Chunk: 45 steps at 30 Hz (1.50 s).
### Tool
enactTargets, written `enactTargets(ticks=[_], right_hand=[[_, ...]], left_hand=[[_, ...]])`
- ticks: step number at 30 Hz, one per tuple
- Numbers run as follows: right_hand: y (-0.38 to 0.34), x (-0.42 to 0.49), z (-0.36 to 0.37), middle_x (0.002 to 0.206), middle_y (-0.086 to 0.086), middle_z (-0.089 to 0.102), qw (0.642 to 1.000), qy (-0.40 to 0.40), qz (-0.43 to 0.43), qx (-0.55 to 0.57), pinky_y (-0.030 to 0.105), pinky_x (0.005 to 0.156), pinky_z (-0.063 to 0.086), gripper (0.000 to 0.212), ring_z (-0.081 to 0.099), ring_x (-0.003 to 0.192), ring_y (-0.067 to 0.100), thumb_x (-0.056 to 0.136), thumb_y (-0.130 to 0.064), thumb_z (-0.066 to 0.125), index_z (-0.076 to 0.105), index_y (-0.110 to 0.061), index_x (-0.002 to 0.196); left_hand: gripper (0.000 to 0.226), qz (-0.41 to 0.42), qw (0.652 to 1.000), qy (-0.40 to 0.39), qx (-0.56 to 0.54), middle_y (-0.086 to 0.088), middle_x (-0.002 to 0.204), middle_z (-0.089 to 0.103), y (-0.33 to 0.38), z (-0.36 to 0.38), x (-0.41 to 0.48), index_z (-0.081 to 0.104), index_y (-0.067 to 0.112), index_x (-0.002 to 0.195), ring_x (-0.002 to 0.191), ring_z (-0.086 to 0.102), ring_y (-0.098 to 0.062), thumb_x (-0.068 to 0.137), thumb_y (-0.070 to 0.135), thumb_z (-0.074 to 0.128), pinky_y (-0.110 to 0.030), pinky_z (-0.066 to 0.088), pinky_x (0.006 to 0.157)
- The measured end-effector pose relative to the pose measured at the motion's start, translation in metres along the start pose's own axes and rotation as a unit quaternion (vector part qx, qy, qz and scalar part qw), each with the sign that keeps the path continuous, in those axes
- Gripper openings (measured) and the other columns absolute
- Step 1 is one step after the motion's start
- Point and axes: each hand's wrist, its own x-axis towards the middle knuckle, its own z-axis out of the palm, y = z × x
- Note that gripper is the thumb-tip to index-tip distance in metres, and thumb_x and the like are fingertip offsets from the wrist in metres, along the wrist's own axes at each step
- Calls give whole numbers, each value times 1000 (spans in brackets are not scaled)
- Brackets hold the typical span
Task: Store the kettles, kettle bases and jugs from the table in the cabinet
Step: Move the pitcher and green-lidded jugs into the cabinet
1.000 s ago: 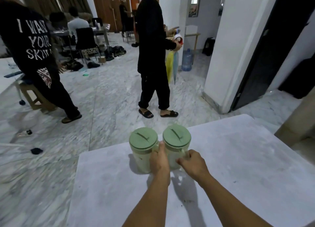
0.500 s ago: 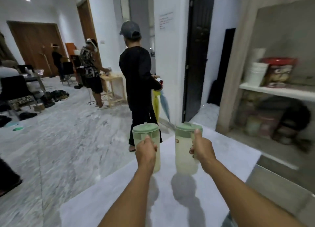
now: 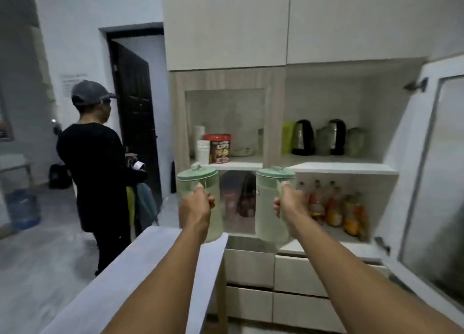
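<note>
My left hand (image 3: 195, 209) is clamped on the handle of one green-lidded jug (image 3: 199, 203), my right hand (image 3: 288, 205) on another jug (image 3: 270, 203). Both are upright in the air, past the bench (image 3: 140, 278) edge, before the open cabinet (image 3: 276, 82). Two kettles (image 3: 303, 138) stand on its upper right shelf.

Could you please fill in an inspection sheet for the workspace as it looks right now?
Surface: table, visible part bare.
Job's things: left jug and right jug, lidded, carried upright toward the open cabinet; two kettles and blurred jugs on its upper shelf.
Clutter: bottles on the lower shelf; cereal tub, cups.
Hands: left hand and right hand each hold a jug handle.
Cables: nothing seen.
Surroundings: bystander, dark door.
</note>
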Motion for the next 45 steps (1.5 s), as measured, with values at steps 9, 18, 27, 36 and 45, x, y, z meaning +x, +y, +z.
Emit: enactTargets(ticks=[9,18,27,36,45], right_hand=[[-38,115,-144,67,7,59,993,104,-56,-16,28,53,40,38,53,54,17,99,-36,39,63,-7,94],[-69,292,-210,78,9,63,992,82,-89,-33,32,62,44,43,57,65,18,100,-42,39,63,-6,100],[-64,463,-164,75,8,60,993,49,-109,-15,30,57,42,43,55,62,18,100,-39,41,62,-2,101],[-19,619,-100,72,9,58,998,31,-52,-26,30,60,42,43,53,60,18,101,-37,41,61,1,101],[5,763,-3,72,12,55,999,-11,-33,1,30,57,41,37,50,59,23,91,-44,48,57,-9,86]], left_hand=[[44,16,992,-118,-33,-7,73,71,9,214,-19,67,14,70,67,63,-22,97,40,42,-34,50,72],[39,30,991,-122,-50,-6,81,67,17,399,18,64,14,84,75,60,-20,101,40,39,-36,48,74],[42,56,994,-91,-12,-15,91,71,-10,513,154,64,13,79,76,60,-22,101,39,40,-36,47,70],[49,7,997,-61,39,-11,85,66,-70,600,289,68,3,90,70,55,-20,102,40,37,-30,38,60],[48,8,996,53,65,-22,92,70,-110,670,432,68,11,78,87,68,-36,93,44,37,-43,54,78]])
